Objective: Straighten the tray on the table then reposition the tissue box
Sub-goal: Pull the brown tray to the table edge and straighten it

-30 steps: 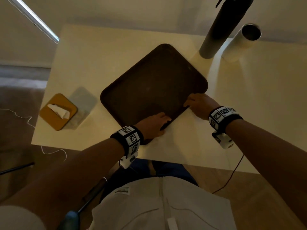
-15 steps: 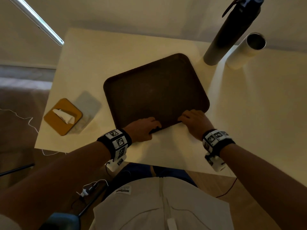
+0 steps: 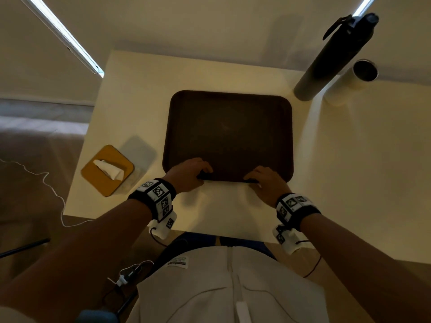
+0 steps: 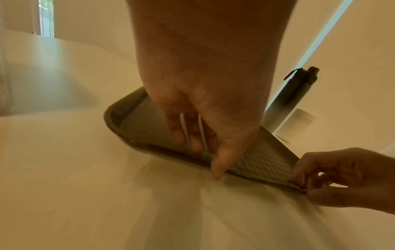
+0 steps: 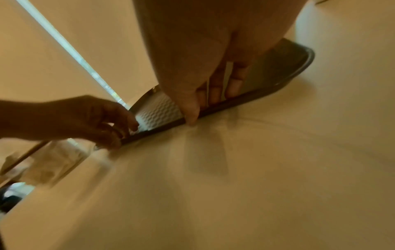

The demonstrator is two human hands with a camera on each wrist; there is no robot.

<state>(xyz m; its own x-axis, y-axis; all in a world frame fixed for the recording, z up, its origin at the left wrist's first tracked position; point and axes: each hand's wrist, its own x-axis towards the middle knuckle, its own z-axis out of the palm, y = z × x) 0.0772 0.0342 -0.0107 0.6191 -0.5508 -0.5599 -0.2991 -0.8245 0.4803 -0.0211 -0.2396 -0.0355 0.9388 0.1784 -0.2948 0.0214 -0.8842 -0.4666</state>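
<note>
A dark brown tray point(image 3: 228, 127) lies flat on the cream table point(image 3: 349, 159), its edges square with the table's edges. My left hand point(image 3: 193, 174) pinches the tray's near rim at the left, fingers inside and thumb outside, as the left wrist view point(image 4: 205, 152) shows. My right hand point(image 3: 265, 180) pinches the same rim further right, seen close in the right wrist view point(image 5: 198, 104). A tissue box point(image 3: 107, 170) with a mustard-yellow top and a white tissue sticking out sits askew near the table's left edge, apart from both hands.
A tall dark bottle point(image 3: 331, 57) and a white cylinder point(image 3: 349, 85) stand at the table's far right, just beyond the tray's far right corner. A thin white cable point(image 3: 53, 194) trails on the floor at the left. The table's near edge is close to my body.
The tray has turned clockwise from a skewed diagonal to square with the table. Both hands stayed on its near rim and swung with it.
</note>
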